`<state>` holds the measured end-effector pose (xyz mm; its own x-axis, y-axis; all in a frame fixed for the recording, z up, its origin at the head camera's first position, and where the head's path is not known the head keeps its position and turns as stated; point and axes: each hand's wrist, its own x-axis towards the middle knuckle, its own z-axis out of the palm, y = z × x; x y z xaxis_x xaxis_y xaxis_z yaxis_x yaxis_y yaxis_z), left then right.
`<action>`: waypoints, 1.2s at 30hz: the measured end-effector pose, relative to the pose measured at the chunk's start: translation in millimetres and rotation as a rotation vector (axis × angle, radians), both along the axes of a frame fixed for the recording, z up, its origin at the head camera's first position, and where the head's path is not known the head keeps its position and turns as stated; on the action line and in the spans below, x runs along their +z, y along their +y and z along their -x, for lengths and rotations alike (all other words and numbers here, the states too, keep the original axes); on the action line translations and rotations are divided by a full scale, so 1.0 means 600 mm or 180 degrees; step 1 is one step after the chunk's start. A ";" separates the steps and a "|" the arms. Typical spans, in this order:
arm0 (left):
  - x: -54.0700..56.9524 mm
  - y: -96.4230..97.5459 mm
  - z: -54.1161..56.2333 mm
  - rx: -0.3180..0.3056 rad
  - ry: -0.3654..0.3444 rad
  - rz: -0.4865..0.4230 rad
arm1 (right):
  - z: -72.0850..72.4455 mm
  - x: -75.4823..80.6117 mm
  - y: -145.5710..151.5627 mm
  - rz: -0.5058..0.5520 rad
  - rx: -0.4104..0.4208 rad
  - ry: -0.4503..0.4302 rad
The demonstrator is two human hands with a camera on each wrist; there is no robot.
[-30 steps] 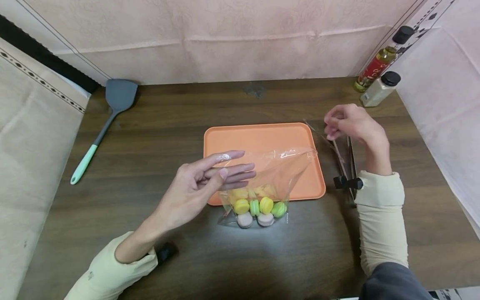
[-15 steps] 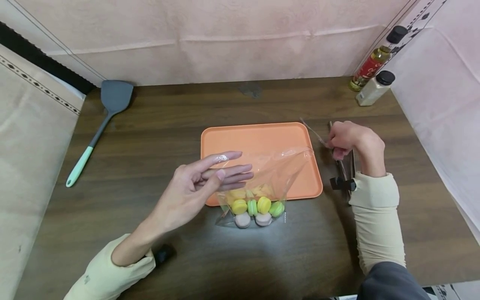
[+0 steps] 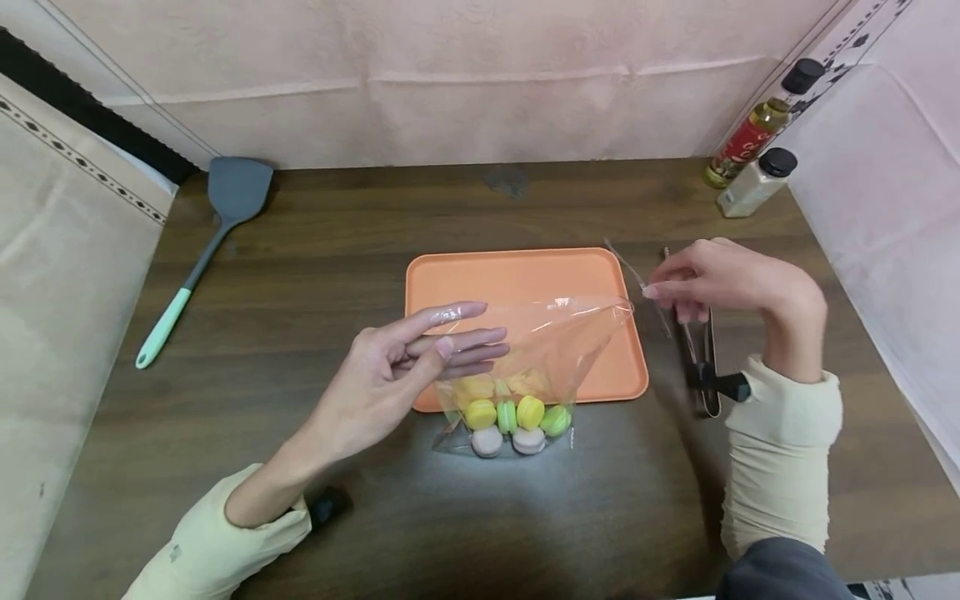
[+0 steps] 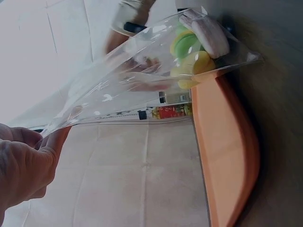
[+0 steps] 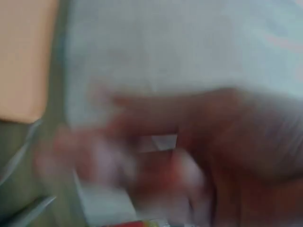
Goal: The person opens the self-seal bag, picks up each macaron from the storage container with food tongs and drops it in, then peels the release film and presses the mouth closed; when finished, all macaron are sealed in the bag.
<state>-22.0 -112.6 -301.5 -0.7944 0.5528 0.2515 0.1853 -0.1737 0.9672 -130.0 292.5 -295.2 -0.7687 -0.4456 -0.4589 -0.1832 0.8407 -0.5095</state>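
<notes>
My left hand (image 3: pixel 397 375) pinches the upper edge of a clear plastic bag (image 4: pixel 109 85) between thumb and fingers. Several macarons (image 3: pixel 530 412), yellow, green and pale lilac, sit in the bag's bottom. It leans over the front edge of an orange tray (image 3: pixel 517 267). To the right of the tray, my right hand (image 3: pixel 712 275) hovers with bent fingers over metal tongs (image 3: pixel 708 404) and a thin clear strip (image 3: pixel 625 262). The strip passes by the thumb tip. The right wrist view is blurred, and I see nothing held there.
At the back right stand an oil bottle (image 3: pixel 750 142) with a red label and a black-capped jar (image 3: pixel 753 185). A grey spatula (image 3: pixel 240 187) with a mint handle lies at the left. Cloth walls (image 3: pixel 480 108) border the wooden table.
My right hand reached down toward the tongs, then shifted a little to the right and raised its fingers. My left hand and the bag have stayed in place.
</notes>
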 end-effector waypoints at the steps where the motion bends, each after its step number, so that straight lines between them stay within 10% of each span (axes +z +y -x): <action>1: -0.002 0.000 0.001 0.0015 0.0035 0.0000 | -0.006 0.005 -0.001 0.0231 0.0165 0.0099; 7: -0.015 -0.004 0.007 0.0131 0.0271 0.0046 | -0.023 -0.005 -0.042 0.1287 0.1244 0.0199; 16: -0.023 -0.018 0.019 0.0193 0.0454 0.0293 | -0.046 -0.062 -0.115 0.2019 0.1723 0.0755; 25: -0.026 -0.028 0.022 0.0334 0.0616 0.0509 | -0.080 -0.052 -0.118 0.1483 0.0943 0.1027; 36: -0.027 -0.027 0.021 0.0327 0.0684 0.0487 | -0.100 -0.052 -0.148 0.2308 0.0260 0.1831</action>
<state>-34.4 -129.1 -317.6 -0.7858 0.5166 0.3401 0.3981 0.0015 0.9173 -70.0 203.7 -326.5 -0.7451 -0.5373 0.3951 -0.6155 0.3256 -0.7177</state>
